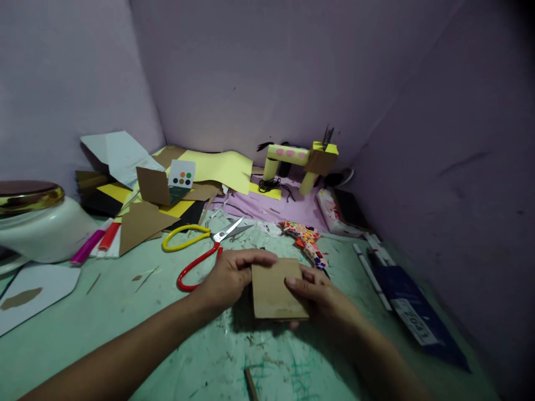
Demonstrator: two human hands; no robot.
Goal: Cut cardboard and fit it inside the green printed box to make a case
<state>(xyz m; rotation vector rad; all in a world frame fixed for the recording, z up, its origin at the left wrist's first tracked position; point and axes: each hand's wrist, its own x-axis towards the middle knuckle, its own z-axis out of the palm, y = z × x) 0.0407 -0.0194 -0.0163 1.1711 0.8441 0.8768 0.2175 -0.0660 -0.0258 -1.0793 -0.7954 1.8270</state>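
Observation:
Between my two hands is a small square piece of cardboard (pixel 276 289), tilted a little above the green table. My left hand (pixel 232 275) grips its left edge, with the index finger lying along the top edge. On the right side, my right hand (pixel 320 287) pinches it, thumb on the face and fingers behind. The underside of the cardboard is hidden. Just left of my left hand lies a pair of scissors (pixel 217 237), blades apart, with one yellow and one red handle. A floral-patterned piece (pixel 307 242) lies beyond my right hand.
Cardboard and paper sheets (pixel 146 220) pile up at the left, beside markers (pixel 90 242) and a white-and-gold object (pixel 42 223). A yellow paper giraffe-like figure (pixel 288 153) stands at the back. A dark blue packet (pixel 418 312) and pens (pixel 371 275) lie right. A cardboard strip (pixel 251 384) lies in front.

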